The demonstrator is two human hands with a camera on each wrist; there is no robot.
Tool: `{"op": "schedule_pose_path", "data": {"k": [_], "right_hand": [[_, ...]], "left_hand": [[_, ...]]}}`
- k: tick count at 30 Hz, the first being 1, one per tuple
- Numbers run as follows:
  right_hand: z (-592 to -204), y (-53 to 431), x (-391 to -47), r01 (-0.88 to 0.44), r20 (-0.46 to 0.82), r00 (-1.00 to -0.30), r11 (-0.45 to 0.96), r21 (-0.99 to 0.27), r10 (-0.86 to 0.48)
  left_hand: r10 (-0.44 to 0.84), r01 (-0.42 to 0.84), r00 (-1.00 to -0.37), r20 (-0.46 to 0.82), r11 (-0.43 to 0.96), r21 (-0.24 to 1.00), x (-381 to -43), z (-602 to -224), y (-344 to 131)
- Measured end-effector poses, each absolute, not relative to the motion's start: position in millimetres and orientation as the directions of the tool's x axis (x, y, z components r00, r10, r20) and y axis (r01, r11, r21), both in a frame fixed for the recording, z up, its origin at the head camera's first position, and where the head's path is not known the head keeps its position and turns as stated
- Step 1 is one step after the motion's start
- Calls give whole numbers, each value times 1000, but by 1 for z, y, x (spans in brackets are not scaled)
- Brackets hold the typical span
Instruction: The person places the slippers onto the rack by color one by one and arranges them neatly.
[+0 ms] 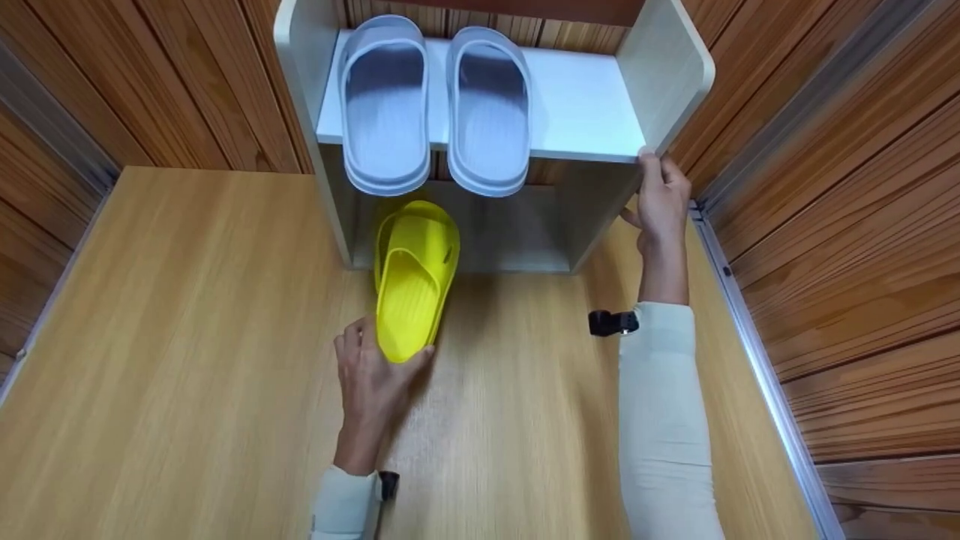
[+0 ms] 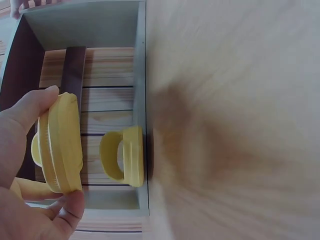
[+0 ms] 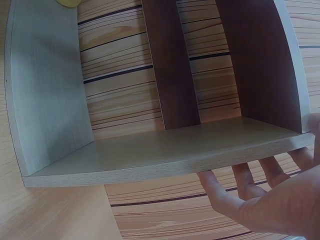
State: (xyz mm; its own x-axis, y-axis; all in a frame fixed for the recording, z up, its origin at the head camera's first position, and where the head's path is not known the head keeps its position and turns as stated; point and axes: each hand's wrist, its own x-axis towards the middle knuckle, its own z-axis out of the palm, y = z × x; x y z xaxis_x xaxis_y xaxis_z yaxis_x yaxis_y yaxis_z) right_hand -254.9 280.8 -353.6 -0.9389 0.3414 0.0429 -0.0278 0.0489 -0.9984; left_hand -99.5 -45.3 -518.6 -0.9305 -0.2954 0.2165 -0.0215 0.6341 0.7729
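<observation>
My left hand (image 1: 373, 375) holds a yellow slipper (image 1: 409, 300) by its heel end, thumb on one side and fingers on the other. The slipper is raised in front of the lower compartment, toe toward the rack. Another yellow slipper (image 2: 131, 156) stands on the lower board near the left side, mostly hidden behind the held one in the head view. My right hand (image 1: 661, 195) grips the right side of the shoe rack (image 1: 667, 82) at upper-shelf height, its fingers along the outer face in the right wrist view.
Two grey slippers, a left one (image 1: 386, 112) and a right one (image 1: 489, 112), sit side by side on the upper shelf (image 1: 581, 101), heels overhanging its front edge. Wood-plank walls (image 1: 862, 225) stand behind and beside the rack. Wood-grain floor (image 1: 187, 337) lies in front.
</observation>
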Motion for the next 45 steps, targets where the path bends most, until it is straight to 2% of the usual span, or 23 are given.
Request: {"op": "schedule_pose_path", "data": {"k": [28,45], "right_hand": [[-352,278,-256,-3,26,-930,63,-998,368],[-352,281,-255,0,17,-932,46,-999,362]], "left_hand": [[-324,-47,-928,181,586,809,-139,-520,-14],[-294,98,-901,319,579,809,-165,-533,-1]]}}
